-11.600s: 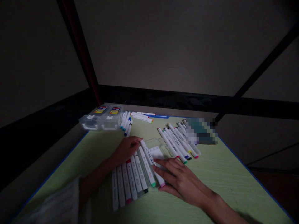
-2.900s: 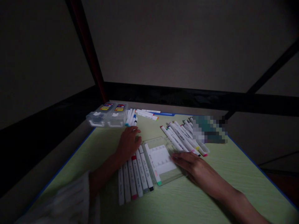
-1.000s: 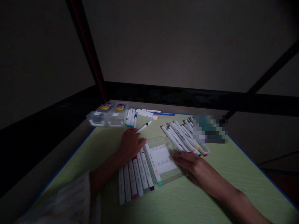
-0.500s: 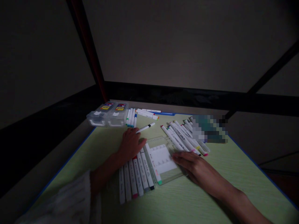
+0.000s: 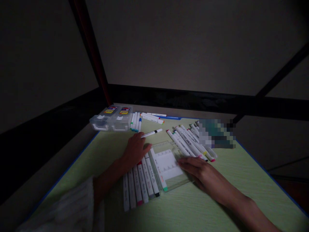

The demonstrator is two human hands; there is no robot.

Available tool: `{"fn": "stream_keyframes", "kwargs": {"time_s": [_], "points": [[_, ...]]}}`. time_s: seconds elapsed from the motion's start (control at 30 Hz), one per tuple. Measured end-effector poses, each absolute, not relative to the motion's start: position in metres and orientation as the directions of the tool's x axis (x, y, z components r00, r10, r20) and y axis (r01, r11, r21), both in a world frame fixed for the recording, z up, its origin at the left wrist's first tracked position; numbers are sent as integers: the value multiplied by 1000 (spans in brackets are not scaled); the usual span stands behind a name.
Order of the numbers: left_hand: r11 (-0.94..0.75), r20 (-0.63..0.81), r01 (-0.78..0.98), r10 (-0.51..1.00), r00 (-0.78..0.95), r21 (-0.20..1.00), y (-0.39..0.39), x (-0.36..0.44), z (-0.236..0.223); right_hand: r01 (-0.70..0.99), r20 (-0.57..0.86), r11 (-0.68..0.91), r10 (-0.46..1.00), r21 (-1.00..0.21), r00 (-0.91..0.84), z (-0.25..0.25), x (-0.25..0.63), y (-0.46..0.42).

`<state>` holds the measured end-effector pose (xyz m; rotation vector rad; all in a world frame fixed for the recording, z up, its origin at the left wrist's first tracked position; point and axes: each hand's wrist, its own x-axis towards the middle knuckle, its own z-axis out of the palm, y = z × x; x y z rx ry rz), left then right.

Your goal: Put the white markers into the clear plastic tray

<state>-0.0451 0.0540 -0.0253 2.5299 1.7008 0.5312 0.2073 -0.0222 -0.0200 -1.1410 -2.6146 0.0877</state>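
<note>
My left hand is closed at its far fingertips on a white marker with a black band, which points right. Its thumb is stretched out above a row of white markers lying side by side. My right hand grips the right edge of a clear plastic case, its fingers partly hidden underneath. Inside that case, a green-tipped marker lies along the left wall, beside a white insert.
Two clear lidded cases stand at the back left, next to several upright-lying markers. More markers and a blue strip lie at the back edge. A loose pile of markers is at right, beside a blurred object.
The black-banded marker at my left fingertips has turned slightly flatter and its far end sits a little further right. My right hand and the case have stayed in place.
</note>
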Motion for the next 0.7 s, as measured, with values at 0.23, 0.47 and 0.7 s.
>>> {"fn": "stream_keyframes", "kwargs": {"time_s": [0.23,0.47,0.7], "points": [[-415,250,870,901,354,265,54,-46,-26,704,241,689,722,-171,-649,-19,207,-22],[-433,279,856,891,359,282,56,-46,-26,714,212,686,725,-140,-655,-18,207,-22],[-425,315,848,890,328,316,56,-45,-26,712,231,687,723,-143,-652,-18,206,-22]]}}
